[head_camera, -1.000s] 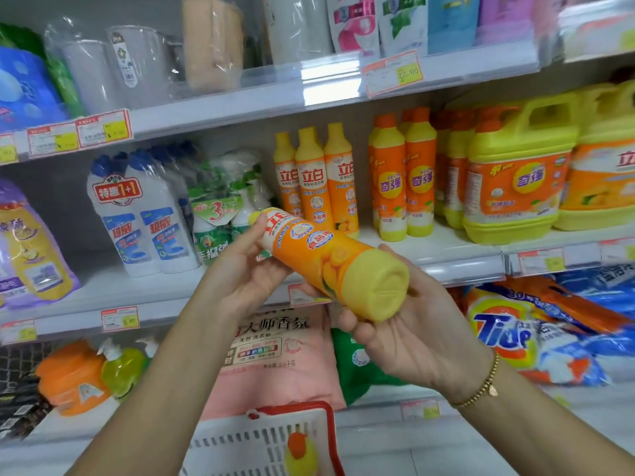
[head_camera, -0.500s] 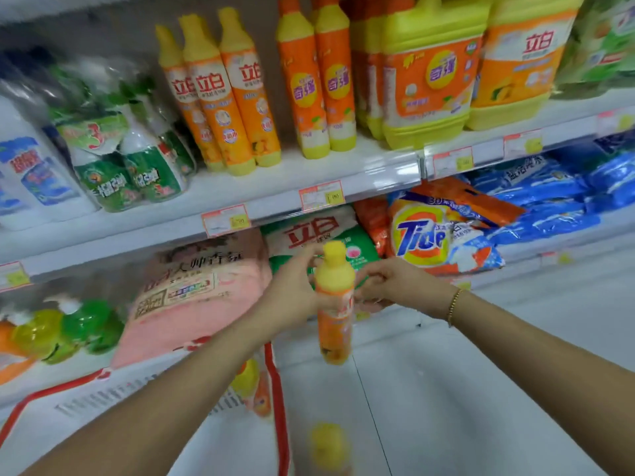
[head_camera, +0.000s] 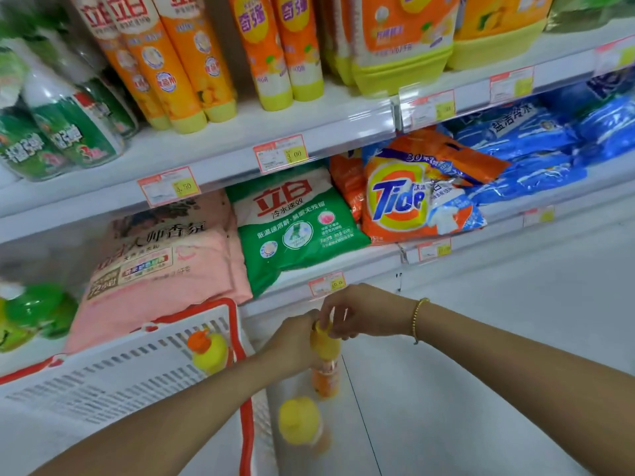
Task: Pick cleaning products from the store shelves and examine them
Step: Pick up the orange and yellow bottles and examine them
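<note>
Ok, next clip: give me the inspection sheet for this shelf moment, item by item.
Surface: white shelf with price tags; pale floor below.
Job's things: orange bottle with a yellow cap, upright, held low in front of the shelves, right of the basket's red rim.
Clutter: white basket holding an orange-capped bottle; a blurred yellow-ended bottle lower down, what it rests on unclear.
Grippers: left hand grips the orange bottle's upper part; right hand pinches its cap.
Cables: nothing seen.
Surroundings: orange shelf bottles, green bottles, pink bag, green bag, Tide bag, blue bags.
</note>
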Motion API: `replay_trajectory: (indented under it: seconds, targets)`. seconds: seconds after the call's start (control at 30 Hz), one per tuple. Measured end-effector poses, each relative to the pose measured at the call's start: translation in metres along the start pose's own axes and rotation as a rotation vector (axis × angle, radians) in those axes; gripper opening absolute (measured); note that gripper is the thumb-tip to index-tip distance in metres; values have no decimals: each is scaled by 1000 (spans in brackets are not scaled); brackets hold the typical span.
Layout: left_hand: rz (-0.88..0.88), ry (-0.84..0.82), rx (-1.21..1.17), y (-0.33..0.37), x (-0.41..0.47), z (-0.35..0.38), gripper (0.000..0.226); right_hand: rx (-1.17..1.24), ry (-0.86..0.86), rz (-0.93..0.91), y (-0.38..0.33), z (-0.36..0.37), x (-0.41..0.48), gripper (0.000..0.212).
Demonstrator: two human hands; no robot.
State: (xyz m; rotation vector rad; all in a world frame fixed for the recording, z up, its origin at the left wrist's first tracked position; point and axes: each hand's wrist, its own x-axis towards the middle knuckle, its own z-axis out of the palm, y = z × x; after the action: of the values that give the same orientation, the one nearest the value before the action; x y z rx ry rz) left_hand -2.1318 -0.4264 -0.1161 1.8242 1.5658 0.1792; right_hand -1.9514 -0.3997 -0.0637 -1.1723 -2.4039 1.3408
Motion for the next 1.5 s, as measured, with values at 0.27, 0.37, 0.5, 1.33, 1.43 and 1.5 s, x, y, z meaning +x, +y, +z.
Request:
replay_trajectory:
  seconds: [0.27,0.37,0.5,1.33,1.43,1.5]
  targets:
    - [22,-212,122,3,-3,-42,39,-109,-174,-49,-18,2,12,20]
    - [11,-230,163,8,-11,-50,42,-233,-214,-60,-31,-8,18,20]
    - [68,-209,210,37,-28,-85,26,-199,-97,-112,-59,-49,29,14]
    - [102,961,-589,77,60,-360,58,-756,1345,-160,-127,-123,171,36]
    - [191,998,-590,78,37,-344,65,-663,1280,-204,-126,-123,163,36]
    - [281,1011,-539,76,17,-329,68,-568,1237,-237,-125,-123,157,36]
